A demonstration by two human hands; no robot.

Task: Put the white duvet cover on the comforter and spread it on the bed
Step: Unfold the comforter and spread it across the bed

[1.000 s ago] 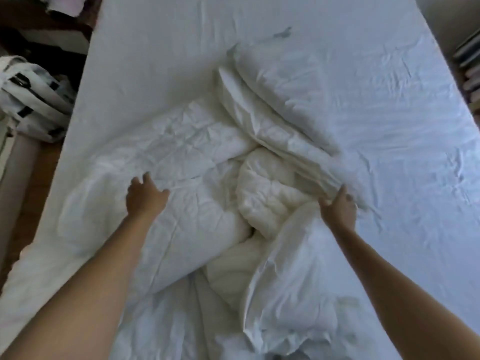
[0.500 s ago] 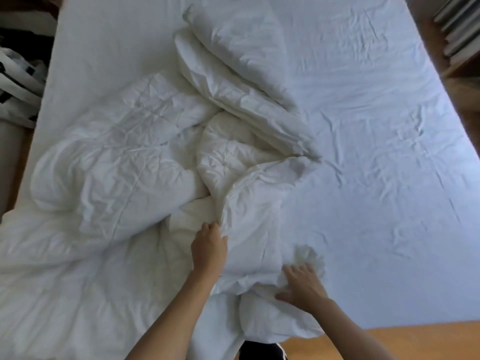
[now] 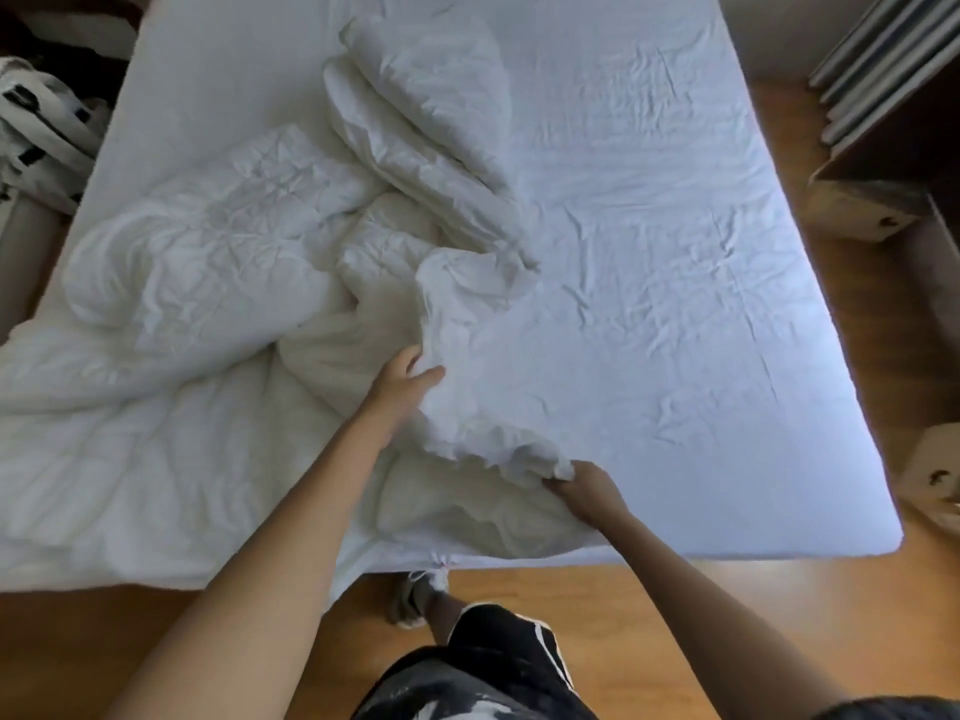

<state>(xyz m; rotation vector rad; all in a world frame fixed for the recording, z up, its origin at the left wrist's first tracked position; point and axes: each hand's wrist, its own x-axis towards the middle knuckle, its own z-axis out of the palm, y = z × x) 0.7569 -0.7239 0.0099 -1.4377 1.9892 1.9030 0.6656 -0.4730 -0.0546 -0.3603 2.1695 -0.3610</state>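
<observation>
Seen first, the bed [image 3: 675, 252], wide and white, right half bare, wooden floor [image 3: 571, 589] at its foot. Heaped on the left half, the comforter [image 3: 197, 262], crumpled and folded over itself, one long fold reaching toward the head of the mattress. Lying partly over it near the foot edge, the white duvet cover [image 3: 467, 324], thinner and more wrinkled, bunched into a ridge. Judged to be an early step: finding the opening of the cover, with the comforter apparently not yet inside, though hard to tell white from white. Pressed into the ridge, the left hand [image 3: 402, 379], fingers half curled, thumb out, holding a fold loosely. Closed tight on a gathered edge of the cover near the foot, the right hand [image 3: 584, 491]. Called for next, probably: pulling both edges apart to open the mouth wide. Standing at the right on the floor, cardboard boxes [image 3: 862, 210], contents not visible.
</observation>
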